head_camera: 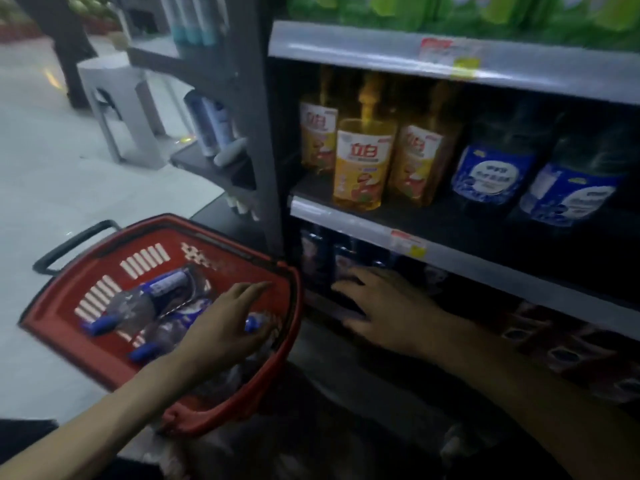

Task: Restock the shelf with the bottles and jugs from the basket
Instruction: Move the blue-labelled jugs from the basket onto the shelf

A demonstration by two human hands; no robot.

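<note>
My left hand (225, 327) reaches down into the red basket (55, 329), which sits tilted on the floor at the near left, just beside the end of the shelf (346, 220). The fingers lie fairly straight and close together over a clear bottle whose blue cap (255, 322) peeks out under my palm. The picture is too blurred for me to tell whether I am gripping it or only touching it. Two more clear bottles (152, 296) with blue caps and blue labels lie on their sides in the basket, to the left of that hand. The basket's black handle (69, 244) hangs out over its far left rim. My right hand (377, 306) is stretched out flat with the fingers spread and holds nothing. It is at the front of the lowest shelf level, just in front of some dark bottles (341, 261) standing there, and I cannot tell whether it touches them. One level up stand three yellow bottles (360, 164) on the left and two blue-labelled jugs (488, 174) to their right. Green packs (450, 12) fill the top level. A grey stool (117, 109) stands on the floor at the far left.
</note>
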